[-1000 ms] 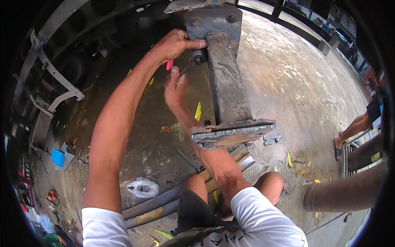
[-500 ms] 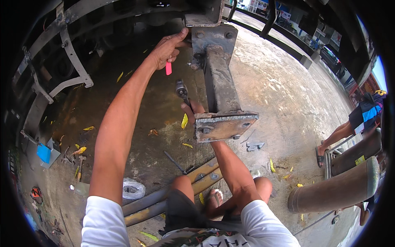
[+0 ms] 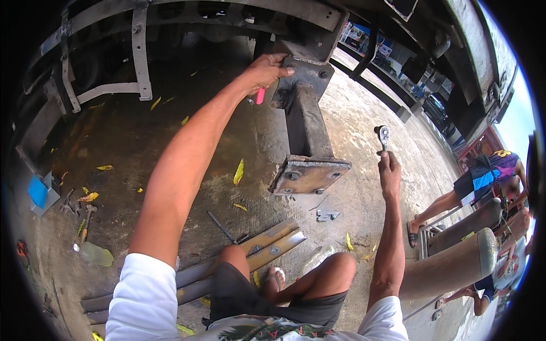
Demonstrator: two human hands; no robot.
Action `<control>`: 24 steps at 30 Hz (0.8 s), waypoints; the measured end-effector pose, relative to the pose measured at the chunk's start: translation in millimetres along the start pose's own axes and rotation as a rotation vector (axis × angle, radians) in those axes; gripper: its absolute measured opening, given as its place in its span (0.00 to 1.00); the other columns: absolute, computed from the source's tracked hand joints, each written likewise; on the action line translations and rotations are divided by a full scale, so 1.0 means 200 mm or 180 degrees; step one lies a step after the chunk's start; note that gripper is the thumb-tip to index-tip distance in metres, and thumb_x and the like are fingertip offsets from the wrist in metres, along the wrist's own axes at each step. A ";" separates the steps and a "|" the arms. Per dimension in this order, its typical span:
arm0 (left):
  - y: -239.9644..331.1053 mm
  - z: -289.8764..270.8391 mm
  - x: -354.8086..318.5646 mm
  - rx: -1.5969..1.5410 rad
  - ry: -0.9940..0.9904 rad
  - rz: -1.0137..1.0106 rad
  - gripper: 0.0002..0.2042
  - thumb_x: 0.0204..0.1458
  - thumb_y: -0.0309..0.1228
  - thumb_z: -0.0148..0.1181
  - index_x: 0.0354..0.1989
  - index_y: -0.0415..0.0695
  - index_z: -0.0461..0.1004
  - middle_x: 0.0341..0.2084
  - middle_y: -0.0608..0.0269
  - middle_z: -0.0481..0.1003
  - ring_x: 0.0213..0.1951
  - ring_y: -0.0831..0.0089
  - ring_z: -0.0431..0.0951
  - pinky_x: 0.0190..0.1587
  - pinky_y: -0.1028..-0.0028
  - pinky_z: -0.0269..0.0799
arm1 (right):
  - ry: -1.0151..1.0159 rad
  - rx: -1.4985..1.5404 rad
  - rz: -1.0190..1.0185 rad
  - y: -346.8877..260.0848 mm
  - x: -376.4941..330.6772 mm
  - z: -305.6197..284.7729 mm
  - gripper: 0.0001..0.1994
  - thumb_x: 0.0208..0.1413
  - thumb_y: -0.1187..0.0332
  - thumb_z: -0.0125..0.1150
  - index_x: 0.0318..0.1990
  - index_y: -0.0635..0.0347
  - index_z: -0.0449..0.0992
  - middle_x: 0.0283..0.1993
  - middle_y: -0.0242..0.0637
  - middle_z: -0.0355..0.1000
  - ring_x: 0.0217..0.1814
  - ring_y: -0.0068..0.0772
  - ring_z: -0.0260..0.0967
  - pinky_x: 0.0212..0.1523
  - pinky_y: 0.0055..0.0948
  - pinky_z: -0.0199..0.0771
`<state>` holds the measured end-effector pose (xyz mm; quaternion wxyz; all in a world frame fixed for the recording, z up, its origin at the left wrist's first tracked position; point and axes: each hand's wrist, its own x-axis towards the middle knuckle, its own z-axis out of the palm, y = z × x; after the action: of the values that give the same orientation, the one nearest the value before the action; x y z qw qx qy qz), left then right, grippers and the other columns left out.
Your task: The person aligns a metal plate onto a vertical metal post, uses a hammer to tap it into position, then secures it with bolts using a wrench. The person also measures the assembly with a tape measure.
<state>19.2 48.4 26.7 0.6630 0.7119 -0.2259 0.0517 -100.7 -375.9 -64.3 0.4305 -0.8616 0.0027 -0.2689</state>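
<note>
A rusty steel bracket [image 3: 310, 122] hangs from the frame above, with a bolted plate at its top and another plate [image 3: 311, 175] at its lower end. My left hand [image 3: 266, 74] is closed at the upper plate's left edge, thumb against a bolt [image 3: 291, 67]. A pink strip [image 3: 260, 96] sticks out beneath its curled fingers; the rest of that thing is hidden. Out to the right of the bracket, apart from it, my right hand [image 3: 389, 173] grips a ratchet wrench [image 3: 384, 136] by its handle, head upward.
Metal channels [image 3: 273, 245], a rod [image 3: 222, 226] and a small metal piece [image 3: 328, 215] lie on the concrete. A plastic bottle [image 3: 94, 254] and hammer [image 3: 88, 219] are at left. Large cylinders [image 3: 455, 264] lie at right, near other people [image 3: 483, 182]. A metal frame [image 3: 142, 54] spans the upper left.
My right hand has brought the ratchet from behind the bracket's left side out to its right. My left hand stays at the upper plate, its thumb now on the bolt. The view has shifted.
</note>
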 end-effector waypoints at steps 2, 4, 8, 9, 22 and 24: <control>0.00 0.01 -0.01 0.0001 0.0036 -0.0077 0.31 0.55 0.27 0.67 0.66 0.33 0.63 0.53 0.52 0.77 0.46 0.78 0.73 0.38 0.82 0.67 | -0.0197 0.0023 -0.0436 -0.37 0.04 -0.04 0.17 0.71 0.57 0.50 0.56 0.60 0.70 0.26 0.24 0.58 0.27 0.16 0.50 0.28 0.24 0.52; -0.03 0.00 0.00 -0.0047 -0.0039 -0.0058 0.27 0.55 0.24 0.66 0.65 0.35 0.67 0.50 0.55 0.79 0.50 0.77 0.76 0.41 0.82 0.69 | -0.0228 -0.0479 -0.0862 -0.60 0.08 0.01 0.17 0.72 0.55 0.48 0.53 0.60 0.69 0.27 0.30 0.61 0.29 0.23 0.53 0.31 0.29 0.59; -0.10 -0.03 0.04 -0.0295 -0.0145 0.0136 0.27 0.57 0.26 0.64 0.66 0.37 0.64 0.53 0.58 0.77 0.24 0.87 0.62 0.20 0.83 0.56 | -0.0885 -0.1711 -0.1553 -0.94 0.11 0.18 0.21 0.67 0.48 0.52 0.51 0.57 0.70 0.27 0.46 0.73 0.30 0.41 0.73 0.33 0.41 0.69; -0.11 -0.03 0.04 -0.0349 -0.0159 0.0167 0.27 0.58 0.26 0.63 0.66 0.38 0.64 0.54 0.59 0.77 0.19 0.89 0.60 0.16 0.83 0.53 | -0.1110 -0.2049 -0.1713 -1.00 0.12 0.22 0.21 0.65 0.47 0.53 0.52 0.55 0.71 0.27 0.47 0.74 0.31 0.45 0.75 0.34 0.43 0.70; -0.16 0.01 0.06 -0.0339 -0.0208 0.0669 0.26 0.57 0.21 0.61 0.65 0.34 0.66 0.55 0.53 0.76 0.52 0.73 0.74 0.54 0.73 0.69 | -0.1530 -0.2500 -0.2799 -1.14 0.46 0.61 0.25 0.67 0.43 0.46 0.61 0.48 0.72 0.42 0.49 0.79 0.47 0.53 0.77 0.49 0.48 0.75; -0.18 -0.02 0.06 -0.0310 -0.0233 0.0708 0.26 0.57 0.21 0.60 0.66 0.34 0.65 0.57 0.50 0.75 0.57 0.70 0.73 0.59 0.72 0.67 | -0.1477 -0.3030 -0.2772 -1.25 0.42 0.59 0.25 0.67 0.43 0.46 0.62 0.46 0.72 0.41 0.48 0.79 0.47 0.52 0.78 0.49 0.48 0.75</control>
<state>45.5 50.4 -0.6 0.6782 0.6508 -0.3298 0.0879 -30.7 -150.7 101.6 -0.1531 -0.9149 -0.3183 -0.1955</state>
